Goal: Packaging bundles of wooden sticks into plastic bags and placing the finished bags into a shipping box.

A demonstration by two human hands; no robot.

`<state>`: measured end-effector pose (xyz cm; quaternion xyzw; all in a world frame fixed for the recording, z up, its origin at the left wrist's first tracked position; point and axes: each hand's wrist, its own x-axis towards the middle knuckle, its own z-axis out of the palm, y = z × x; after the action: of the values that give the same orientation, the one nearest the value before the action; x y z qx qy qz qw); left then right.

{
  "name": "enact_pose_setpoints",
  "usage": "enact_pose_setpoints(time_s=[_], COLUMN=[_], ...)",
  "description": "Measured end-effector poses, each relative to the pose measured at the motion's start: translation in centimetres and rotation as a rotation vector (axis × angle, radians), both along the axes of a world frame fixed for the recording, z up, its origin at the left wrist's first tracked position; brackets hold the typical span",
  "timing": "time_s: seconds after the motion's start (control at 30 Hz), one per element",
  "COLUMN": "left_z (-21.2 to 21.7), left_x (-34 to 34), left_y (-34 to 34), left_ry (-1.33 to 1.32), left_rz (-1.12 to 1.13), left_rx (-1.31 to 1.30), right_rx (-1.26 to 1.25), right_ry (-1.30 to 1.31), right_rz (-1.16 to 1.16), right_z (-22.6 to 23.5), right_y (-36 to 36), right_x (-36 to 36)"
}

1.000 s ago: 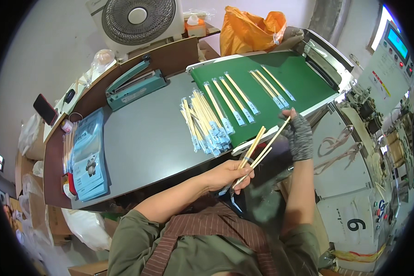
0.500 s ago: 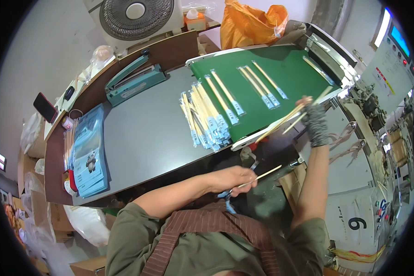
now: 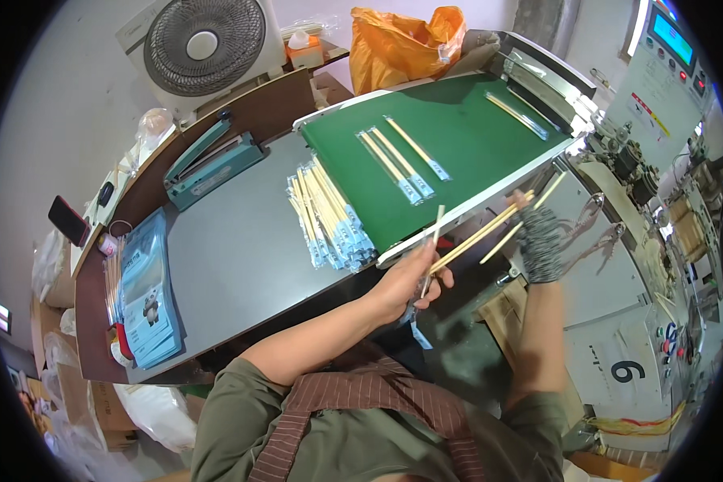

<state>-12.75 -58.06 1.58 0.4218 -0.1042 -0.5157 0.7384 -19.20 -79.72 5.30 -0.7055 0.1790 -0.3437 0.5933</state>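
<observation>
My left hand (image 3: 410, 281) is pinching what looks like a sleeve; my gloved right hand (image 3: 538, 241) is gripping chopsticks (image 3: 478, 234). Wrapped pairs (image 3: 329, 213) are piling up; more are riding the green belt (image 3: 466, 136).

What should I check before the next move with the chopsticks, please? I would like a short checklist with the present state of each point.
1. Right hand in its grey glove grips the bare chopsticks: ok.
2. Left hand holds a clear sleeve at the near ends of the sticks: ok.
3. Sticks are inside the sleeve: cannot tell.
4. Green belt has bare room near the hands: ok.
5. Wrapped pile lies neat on the grey table, at the belt's end: ok.
</observation>
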Motion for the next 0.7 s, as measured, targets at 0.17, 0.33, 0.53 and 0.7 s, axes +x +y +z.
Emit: enact_pose_setpoints(time_s=[0.17,0.33,0.53,0.7], left_z=[-0.1,-1.8,2.8,5.9], left_x=[-1.1,-2.5,1.6,7.3], left_y=[-2.0,-3.1,2.9,4.2], left_ry=[-0.379,-0.678,-0.564,-1.073], left_rz=[-0.036,0.029,0.196,0.404], left_rx=[0.089,0.14,0.363,0.109], right_rx=[0.202,0.443,-0.995,-0.856], right_ry=[0.192,0.137,0.314,0.95], right_rz=[0.135,0.149,-0.839,-1.18], right_z=[-2.4,-1.8,1.7,-2.2], right_y=[2.3,2.3,-18.9,-39.5], right_x=[-1.5,-4.8,-16.3,-39.0])
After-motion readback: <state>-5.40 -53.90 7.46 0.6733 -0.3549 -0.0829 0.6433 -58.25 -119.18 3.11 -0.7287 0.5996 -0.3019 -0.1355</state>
